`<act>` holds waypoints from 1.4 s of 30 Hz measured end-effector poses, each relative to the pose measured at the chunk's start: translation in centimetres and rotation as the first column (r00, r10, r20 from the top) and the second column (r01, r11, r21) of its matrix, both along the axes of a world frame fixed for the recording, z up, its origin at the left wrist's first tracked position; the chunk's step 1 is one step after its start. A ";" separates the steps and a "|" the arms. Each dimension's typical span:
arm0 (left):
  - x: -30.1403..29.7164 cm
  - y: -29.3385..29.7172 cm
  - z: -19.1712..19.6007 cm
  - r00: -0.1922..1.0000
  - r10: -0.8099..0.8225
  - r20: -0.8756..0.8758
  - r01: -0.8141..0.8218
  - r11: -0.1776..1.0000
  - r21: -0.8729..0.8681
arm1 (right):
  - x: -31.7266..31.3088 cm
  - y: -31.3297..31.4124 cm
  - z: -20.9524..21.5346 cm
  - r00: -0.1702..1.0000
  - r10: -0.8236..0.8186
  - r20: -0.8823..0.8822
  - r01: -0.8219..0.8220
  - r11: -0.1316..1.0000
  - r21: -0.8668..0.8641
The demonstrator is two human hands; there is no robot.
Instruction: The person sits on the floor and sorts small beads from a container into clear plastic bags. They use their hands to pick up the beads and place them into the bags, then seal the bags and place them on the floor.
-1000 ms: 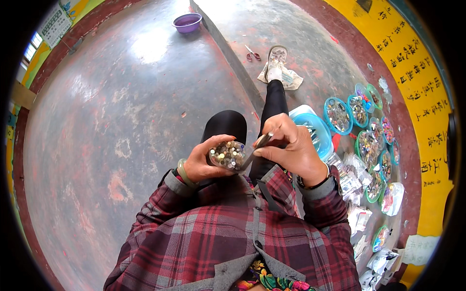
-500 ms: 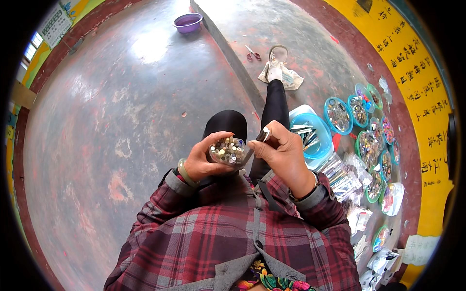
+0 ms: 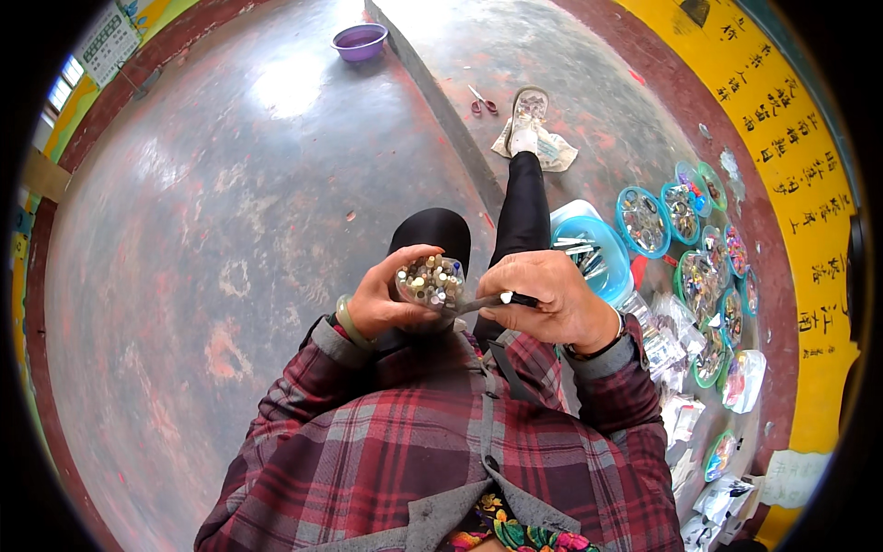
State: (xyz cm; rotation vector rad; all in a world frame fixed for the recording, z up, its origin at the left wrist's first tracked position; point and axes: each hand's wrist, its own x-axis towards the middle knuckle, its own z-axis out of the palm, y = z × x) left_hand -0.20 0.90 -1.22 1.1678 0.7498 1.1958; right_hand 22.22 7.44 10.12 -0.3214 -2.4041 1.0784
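My left hand is wrapped round a clear container over my lap. Packed into it are many small round-ended pieces, in white, yellowish, brown and one blue; they look like the ends of pens or sticks. Just right of the container, my right hand is closed on a slim black pen-like stick with a white end. A thin greyish length runs from near that white end toward the container's rim; whether it is part of the stick, I cannot tell.
At my right stands a blue basin holding pen-like sticks. Beyond it are several round baskets of small goods and clear plastic packets. Scissors and a purple basin lie farther off. My foot rests by a cloth.
My right hand has turned over, its back now facing up, and shifted slightly down. The black stick now lies nearly level instead of tilted up. My left hand and the container stay about where they were.
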 end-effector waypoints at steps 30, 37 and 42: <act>0.1 -0.3 0.6 0.999 0.033 0.033 -0.031 0.998 -0.055 | -1.5 -1.2 -4.7 0.945 -0.273 -0.179 0.282 0.959 0.024; 0.1 -0.3 0.8 0.999 0.032 0.009 -0.032 0.999 -0.038 | -1.7 -1.9 -6.2 0.950 -0.226 -0.214 0.283 0.914 0.291; 0.4 -0.2 0.9 0.998 0.032 -0.058 -0.032 0.999 -0.004 | -1.4 -2.5 -6.8 0.938 -0.245 -0.243 0.319 0.885 0.338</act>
